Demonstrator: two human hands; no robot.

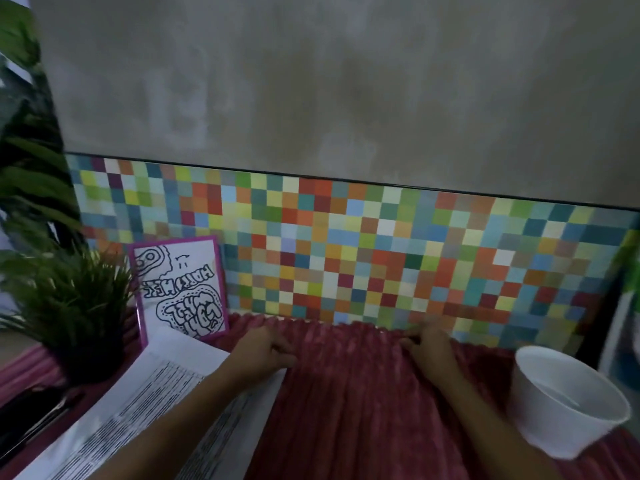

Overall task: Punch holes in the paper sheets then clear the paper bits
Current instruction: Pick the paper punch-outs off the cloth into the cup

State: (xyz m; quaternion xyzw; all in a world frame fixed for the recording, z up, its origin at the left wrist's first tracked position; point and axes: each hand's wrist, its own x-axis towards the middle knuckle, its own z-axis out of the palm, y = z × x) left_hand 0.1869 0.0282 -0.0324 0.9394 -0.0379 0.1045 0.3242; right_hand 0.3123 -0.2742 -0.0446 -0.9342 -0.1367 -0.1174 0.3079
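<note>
Printed paper sheets (152, 386) lie in a loose stack at the lower left on a red ribbed cloth (349, 403). My left hand (265, 351) reaches over the sheets' far corner, and its curled fingers pinch the cloth just beyond them. My right hand (429, 346) is further right near the cloth's far edge, with its fingertips pinching a fold of the cloth. I cannot make out a hole punch or any paper bits.
A white paper cup (568, 407) stands at the right. A potted plant (79, 320) and a pink-framed drawing (180, 289) stand at the back left. A blurred dark object (31, 420) lies at the lower left. A multicoloured checked panel (381, 258) runs behind the cloth.
</note>
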